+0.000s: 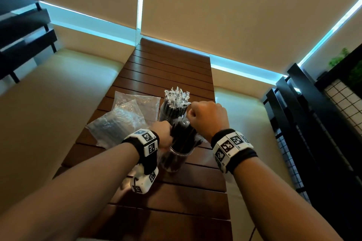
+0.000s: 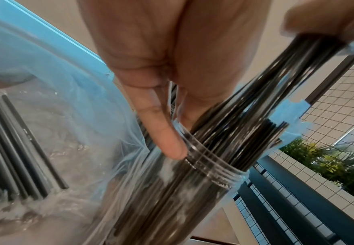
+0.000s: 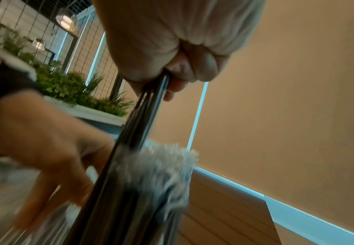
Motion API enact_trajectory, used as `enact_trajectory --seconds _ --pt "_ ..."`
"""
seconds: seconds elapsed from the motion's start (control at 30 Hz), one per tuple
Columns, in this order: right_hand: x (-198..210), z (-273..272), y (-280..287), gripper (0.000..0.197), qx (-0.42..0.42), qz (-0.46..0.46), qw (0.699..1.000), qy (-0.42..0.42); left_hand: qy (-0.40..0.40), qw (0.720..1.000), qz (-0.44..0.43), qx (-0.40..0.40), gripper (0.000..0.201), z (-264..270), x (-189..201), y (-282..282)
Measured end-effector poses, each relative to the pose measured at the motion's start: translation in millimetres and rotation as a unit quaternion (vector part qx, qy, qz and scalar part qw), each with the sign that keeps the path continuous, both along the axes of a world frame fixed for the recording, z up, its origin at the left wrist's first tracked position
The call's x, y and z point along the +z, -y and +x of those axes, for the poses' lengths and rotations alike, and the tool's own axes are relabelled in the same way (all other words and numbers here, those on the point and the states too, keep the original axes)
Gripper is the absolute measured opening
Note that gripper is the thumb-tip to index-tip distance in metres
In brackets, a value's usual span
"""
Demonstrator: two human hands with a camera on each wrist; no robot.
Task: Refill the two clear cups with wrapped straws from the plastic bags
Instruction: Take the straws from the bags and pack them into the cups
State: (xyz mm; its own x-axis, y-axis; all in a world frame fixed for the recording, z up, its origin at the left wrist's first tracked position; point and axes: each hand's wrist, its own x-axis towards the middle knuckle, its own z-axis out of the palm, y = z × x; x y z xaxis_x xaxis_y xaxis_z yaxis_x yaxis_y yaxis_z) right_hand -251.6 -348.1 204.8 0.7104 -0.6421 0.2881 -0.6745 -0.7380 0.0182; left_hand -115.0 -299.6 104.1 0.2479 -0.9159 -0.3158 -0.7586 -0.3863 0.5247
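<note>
The near cup (image 1: 176, 159) stands on the brown wooden table (image 1: 195, 191), between the two hands. It is see-through and has many black straws (image 1: 184, 137) in it. The straws stick up out of the top and lean a bit to the right.

The right hand (image 1: 207, 117) is above the cup. Its fingers (image 3: 192, 66) are curled tight into a fist and pinch the top ends of a few straws. These straws run down from the fist into the cup.

The left hand (image 1: 163, 135) is at the left side of the cup, by the rim. In the left wrist view, one of its fingers (image 2: 167, 139) lies straight down the outside of the cup, its tip just below the rim, and the thumb (image 2: 199, 92) goes in among the straws. The rim of the cup (image 2: 213, 169) has thin rings around it.

The far cup (image 1: 172, 111) stands just behind the near one. It is full of black straws, and their clear wrapper ends (image 1: 177, 96) bunch up at the top.

Two plastic bags (image 1: 125, 115) lie on the table to the left of the cups. They are clear and crinkly, and one lies partly on top of the other. A few black straws (image 2: 14, 149) show inside a bag in the left wrist view.

Pale seats (image 1: 58, 94) sit on both sides of the table. A black rail with a wire grid (image 1: 333, 103) stands on the right.
</note>
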Motion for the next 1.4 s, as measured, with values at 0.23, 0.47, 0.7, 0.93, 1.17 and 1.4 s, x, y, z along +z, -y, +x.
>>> enact_trajectory --seconds 0.23,0.47,0.7,0.93,1.17,1.4 --pt "-63.1 -1.3 -3.6 0.025 0.033 -0.02 0.999 0.019 0.049 0.998 0.0 -0.032 0.014 0.7 0.0 1.8" --pt "-90.2 4.9 -13.5 0.055 0.025 0.053 0.996 -0.065 0.017 0.997 0.04 -0.069 0.017 6.3 3.0 -1.1" --pt "-84.8 8.9 -11.8 0.062 0.018 0.083 0.991 -0.106 0.174 0.981 -0.048 -0.071 0.06 36.0 18.0 -34.4" --pt "-60.1 31.8 -45.5 0.021 0.097 -0.04 0.992 0.071 0.254 0.967 0.021 -0.01 0.059 47.4 -7.4 -67.9" --pt "-89.1 82.2 -85.6 0.016 0.148 0.271 0.937 -0.162 0.171 0.983 -0.064 0.032 0.011 75.8 24.8 -74.3" --pt "-146.5 126.9 -89.6 0.04 -0.043 0.362 0.931 -0.037 0.11 0.984 -0.14 0.0 0.011 83.8 48.7 -92.8"
